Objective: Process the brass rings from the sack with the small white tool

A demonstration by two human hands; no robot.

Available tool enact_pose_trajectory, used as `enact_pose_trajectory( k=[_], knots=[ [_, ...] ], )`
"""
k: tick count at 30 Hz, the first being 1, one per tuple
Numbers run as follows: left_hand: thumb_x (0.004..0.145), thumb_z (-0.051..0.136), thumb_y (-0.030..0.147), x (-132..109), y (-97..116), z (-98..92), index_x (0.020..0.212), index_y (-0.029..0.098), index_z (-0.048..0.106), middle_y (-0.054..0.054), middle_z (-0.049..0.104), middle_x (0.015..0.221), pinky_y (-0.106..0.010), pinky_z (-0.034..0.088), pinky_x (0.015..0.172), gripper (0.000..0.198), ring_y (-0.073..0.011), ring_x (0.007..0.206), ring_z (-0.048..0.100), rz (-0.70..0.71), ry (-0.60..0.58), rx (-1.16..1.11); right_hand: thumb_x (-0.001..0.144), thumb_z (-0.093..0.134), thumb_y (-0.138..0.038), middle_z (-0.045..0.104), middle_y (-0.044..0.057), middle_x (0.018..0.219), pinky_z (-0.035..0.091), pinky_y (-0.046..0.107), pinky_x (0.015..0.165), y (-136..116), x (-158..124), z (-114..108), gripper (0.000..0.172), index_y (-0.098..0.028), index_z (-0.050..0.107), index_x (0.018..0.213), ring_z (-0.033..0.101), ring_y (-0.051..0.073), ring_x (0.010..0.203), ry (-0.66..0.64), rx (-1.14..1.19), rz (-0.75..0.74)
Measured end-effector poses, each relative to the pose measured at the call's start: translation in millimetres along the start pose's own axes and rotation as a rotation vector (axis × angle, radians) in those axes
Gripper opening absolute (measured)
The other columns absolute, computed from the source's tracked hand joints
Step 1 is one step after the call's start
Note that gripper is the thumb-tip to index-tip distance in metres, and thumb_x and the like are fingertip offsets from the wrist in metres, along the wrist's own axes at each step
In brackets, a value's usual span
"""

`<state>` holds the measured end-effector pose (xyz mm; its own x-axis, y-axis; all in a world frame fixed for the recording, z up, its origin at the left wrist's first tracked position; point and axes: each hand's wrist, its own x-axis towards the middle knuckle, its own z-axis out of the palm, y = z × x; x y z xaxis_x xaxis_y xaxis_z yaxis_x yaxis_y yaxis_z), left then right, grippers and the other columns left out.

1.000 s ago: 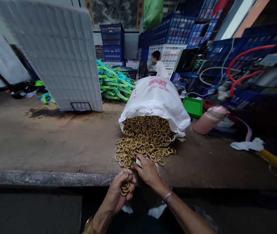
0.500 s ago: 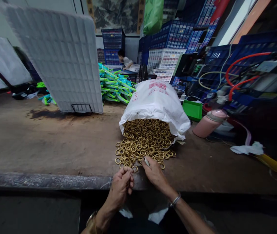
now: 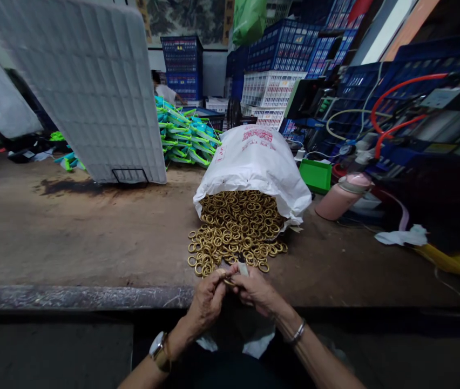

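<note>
My left hand (image 3: 209, 298) pinches a brass-coloured ring (image 3: 229, 281) at the table's front edge. My right hand (image 3: 259, 290) meets it there, its fingers closed and touching the same ring. A small tool (image 3: 243, 268) with a pale body and a dark tip sticks up from the right hand; its kind is unclear. Just beyond both hands spreads a pile of loose rings (image 3: 230, 237) of the same sort. They spill from the mouth of a white woven sack (image 3: 254, 162) with red print, lying on its side.
A tall white quilted panel (image 3: 108, 102) stands on the table (image 3: 76, 232) at left. Behind lie green and blue strips (image 3: 189, 138). A pink bottle (image 3: 343, 197), a green tray (image 3: 315, 175) and hoses are at right. A person (image 3: 167, 92) is among stacked crates (image 3: 183, 59).
My hands have come together at the ring, the right moving back from the pile toward the left. The camera view has shifted slightly. The person behind now appears farther left.
</note>
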<state>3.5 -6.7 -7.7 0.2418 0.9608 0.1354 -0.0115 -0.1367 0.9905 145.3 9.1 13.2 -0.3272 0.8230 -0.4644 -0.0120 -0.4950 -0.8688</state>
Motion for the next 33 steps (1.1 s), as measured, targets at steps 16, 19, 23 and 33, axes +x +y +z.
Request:
enact_pose_trajectory(
  k=[16, 19, 23, 33],
  knots=[
    [0.078, 0.051, 0.028, -5.0, 6.8, 2.1, 0.068, 0.017, 0.062, -0.002, 0.057, 0.065, -0.023, 0.039, 0.064, 0.019, -0.0148, 0.065, 0.050, -0.099, 0.077, 0.063, 0.078, 0.045, -0.036, 0.046, -0.005, 0.056, 0.035, 0.021, 0.054, 17.7, 9.7, 2.4, 0.022, -0.019, 0.045, 0.066, 0.042, 0.009, 0.055, 0.233, -0.456, -0.372],
    [0.077, 0.052, 0.035, -5.9, 9.6, 2.4, 0.067, 0.016, 0.058, 0.001, 0.051, 0.058, -0.020, 0.036, 0.053, 0.022, -0.0101, 0.054, 0.044, -0.192, 0.078, -0.050, 0.077, 0.046, -0.035, 0.043, -0.005, 0.057, 0.033, 0.020, 0.053, 18.3, 12.1, 3.9, 0.020, -0.019, 0.045, 0.065, 0.040, 0.009, 0.056, 0.273, -0.479, -0.366],
    [0.075, 0.050, 0.050, -7.1, 9.8, 1.7, 0.065, 0.017, 0.048, 0.006, 0.042, 0.049, -0.016, 0.020, 0.036, 0.034, -0.0041, 0.036, 0.029, -0.414, 0.028, -0.239, 0.076, 0.046, -0.033, 0.043, -0.006, 0.056, 0.032, 0.020, 0.054, 16.3, 11.4, 6.7, 0.019, -0.019, 0.045, 0.064, 0.039, 0.009, 0.055, 0.260, -0.470, -0.362],
    [0.075, 0.054, 0.046, -13.1, 2.2, 2.9, 0.074, 0.019, 0.043, 0.006, 0.046, 0.057, -0.014, 0.019, 0.036, 0.029, -0.0021, 0.038, 0.032, -0.455, 0.027, -0.469, 0.080, 0.041, -0.036, 0.042, -0.006, 0.055, 0.032, 0.020, 0.050, 12.3, 7.2, 8.3, 0.021, -0.020, 0.043, 0.066, 0.038, 0.008, 0.050, 0.210, -0.384, -0.343]
  ],
)
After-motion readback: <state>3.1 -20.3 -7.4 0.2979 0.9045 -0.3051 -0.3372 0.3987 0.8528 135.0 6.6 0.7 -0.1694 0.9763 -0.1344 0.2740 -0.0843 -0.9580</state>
